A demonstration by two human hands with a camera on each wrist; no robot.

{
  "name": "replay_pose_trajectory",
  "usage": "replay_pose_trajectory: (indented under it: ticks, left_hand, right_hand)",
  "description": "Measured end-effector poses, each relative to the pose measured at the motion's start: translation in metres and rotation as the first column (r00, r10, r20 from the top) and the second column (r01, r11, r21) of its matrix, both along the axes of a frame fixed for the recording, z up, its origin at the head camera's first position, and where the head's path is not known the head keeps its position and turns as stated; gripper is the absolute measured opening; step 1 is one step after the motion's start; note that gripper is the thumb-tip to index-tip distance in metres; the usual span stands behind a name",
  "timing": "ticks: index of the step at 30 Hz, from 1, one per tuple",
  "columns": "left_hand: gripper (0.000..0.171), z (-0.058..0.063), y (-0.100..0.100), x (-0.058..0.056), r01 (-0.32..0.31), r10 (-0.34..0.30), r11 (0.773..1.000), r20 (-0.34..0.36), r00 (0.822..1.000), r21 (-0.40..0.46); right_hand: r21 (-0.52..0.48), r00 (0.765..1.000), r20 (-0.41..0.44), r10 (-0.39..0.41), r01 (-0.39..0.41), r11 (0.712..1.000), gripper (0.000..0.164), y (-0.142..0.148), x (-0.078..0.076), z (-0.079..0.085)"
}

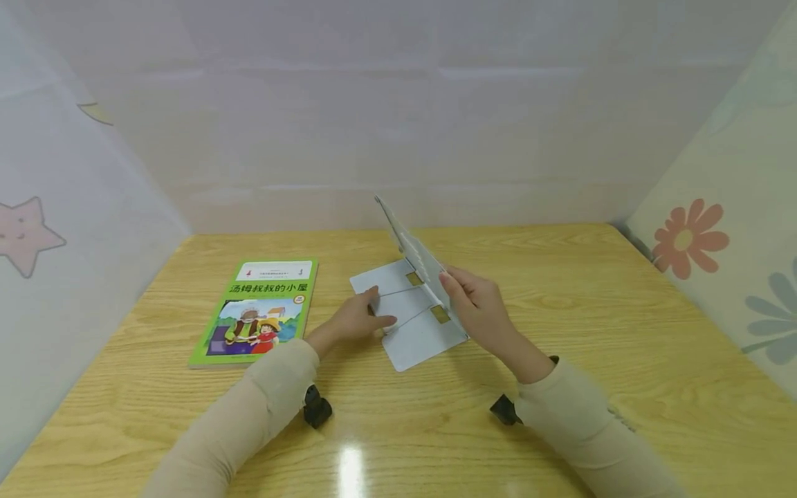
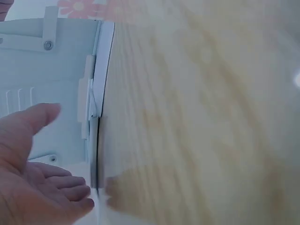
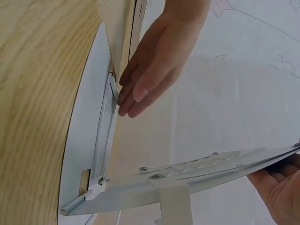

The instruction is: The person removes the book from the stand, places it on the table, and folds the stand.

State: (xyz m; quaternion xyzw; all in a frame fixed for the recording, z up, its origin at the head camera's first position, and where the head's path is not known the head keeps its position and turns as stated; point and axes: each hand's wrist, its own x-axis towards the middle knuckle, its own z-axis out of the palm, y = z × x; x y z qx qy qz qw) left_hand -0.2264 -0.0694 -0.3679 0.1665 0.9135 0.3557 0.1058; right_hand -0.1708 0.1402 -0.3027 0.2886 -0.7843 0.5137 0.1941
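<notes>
A white metal book stand (image 1: 423, 339) lies with its flat base on the table, and its hinged back panel (image 1: 414, 252) is tilted up from it. My right hand (image 1: 476, 304) grips the panel by its right edge, thumb on the near face; the right wrist view has that hand (image 3: 281, 190) at the panel's end. Over the left side of the base is my left hand (image 1: 358, 316), thumb and fingers spread apart. In the left wrist view this hand (image 2: 37, 173) has nothing between its fingers. A thin wire (image 1: 407, 317) crosses the base.
To the left on the wooden table (image 1: 591, 290) lies a green-bordered picture book (image 1: 258, 311), cover up. Pale printed sheets (image 1: 398, 138) stand as walls behind and at both sides. Black devices (image 1: 317, 407) sit at both wrists.
</notes>
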Motion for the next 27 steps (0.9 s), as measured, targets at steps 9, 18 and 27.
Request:
replay_pose_trajectory:
  ticks: [9,18,27]
  left_hand:
    - [0.063,0.042,0.005,0.001,-0.098,0.119,0.906,-0.026,0.993,0.412]
    - [0.058,0.073,0.014,0.005,-0.156,0.138,0.716,0.082,0.987,0.681]
    - [0.058,0.070,0.010,0.014,-0.184,0.139,0.688,0.122,0.983,0.701]
  right_hand:
    - [0.059,0.997,-0.075,0.029,-0.025,0.998,0.028,-0.008,0.004,-0.002]
    - [0.166,0.981,-0.186,0.052,-0.020,0.986,0.030,-0.017,0.008,-0.006]
    - [0.254,0.957,-0.279,0.077,-0.004,0.967,0.045,-0.025,0.011,-0.010]
